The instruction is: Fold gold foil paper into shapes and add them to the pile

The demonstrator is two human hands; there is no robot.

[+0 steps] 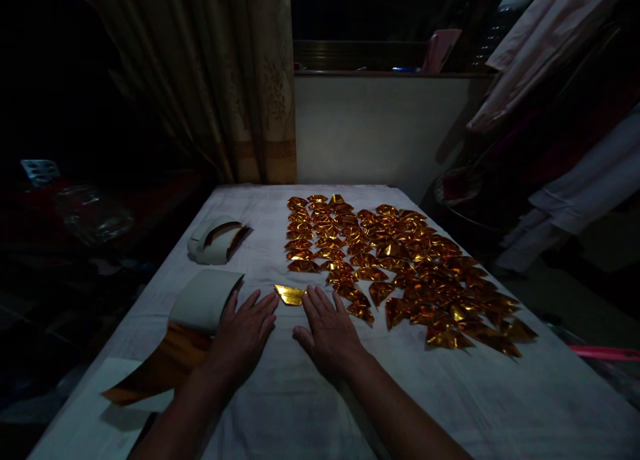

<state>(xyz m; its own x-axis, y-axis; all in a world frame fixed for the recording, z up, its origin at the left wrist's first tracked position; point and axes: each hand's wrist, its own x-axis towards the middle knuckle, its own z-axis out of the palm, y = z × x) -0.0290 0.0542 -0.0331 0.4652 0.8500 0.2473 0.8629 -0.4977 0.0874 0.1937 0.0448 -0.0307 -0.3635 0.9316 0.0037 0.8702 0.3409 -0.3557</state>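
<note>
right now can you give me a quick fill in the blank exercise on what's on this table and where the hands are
1. Both hands, the left hand and the right hand, lie ____ on the white cloth.
2. The single gold piece lies ____ the fingertips of the two hands.
3. The folded foil pieces are ____ in colour.
4. The curled white sheet lies beside the ____ hand.

Missing words: flat; between; gold; left

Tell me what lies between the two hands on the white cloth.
In the head view, one small gold foil piece lies at the fingertips between the left hand and the right hand. Nearer the wrists, only bare white cloth shows.
</note>
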